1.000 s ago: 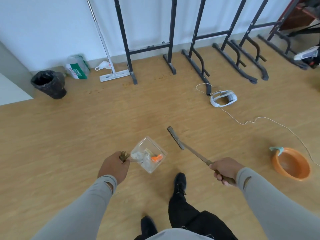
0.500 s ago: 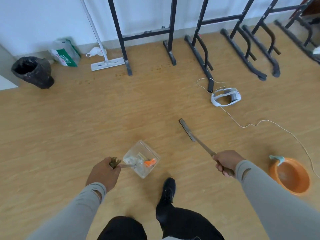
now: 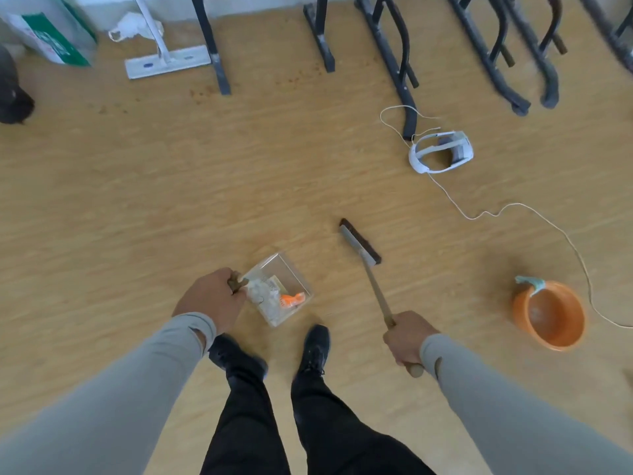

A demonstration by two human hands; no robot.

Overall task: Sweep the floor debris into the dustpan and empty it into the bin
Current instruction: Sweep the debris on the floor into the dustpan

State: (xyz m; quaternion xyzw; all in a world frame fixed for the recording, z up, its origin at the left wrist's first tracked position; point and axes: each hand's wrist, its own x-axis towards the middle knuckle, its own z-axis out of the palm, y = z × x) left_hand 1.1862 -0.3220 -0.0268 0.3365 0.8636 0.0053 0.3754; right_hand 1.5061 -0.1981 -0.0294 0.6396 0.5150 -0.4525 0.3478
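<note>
Wooden floor (image 3: 171, 186) under me, black bin (image 3: 10, 97) just peeking in at the far left edge. My right hand (image 3: 407, 341) has a closed grip on the broom (image 3: 371, 269) handle, head out front. My left hand (image 3: 210, 298) grips the clear dustpan (image 3: 286, 269) by its handle, white scraps and an orange bit (image 3: 292, 299) inside.

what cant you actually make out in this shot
- Bin, head view: cut off by the left edge and blurred; its opening is out of frame.
- Dustpan contents: crumpled pale scraps and an orange piece, too small to identify.
- Dustpan handle: mostly covered by the left hand.
- Black racks: tops cut off by the top edge.
</note>
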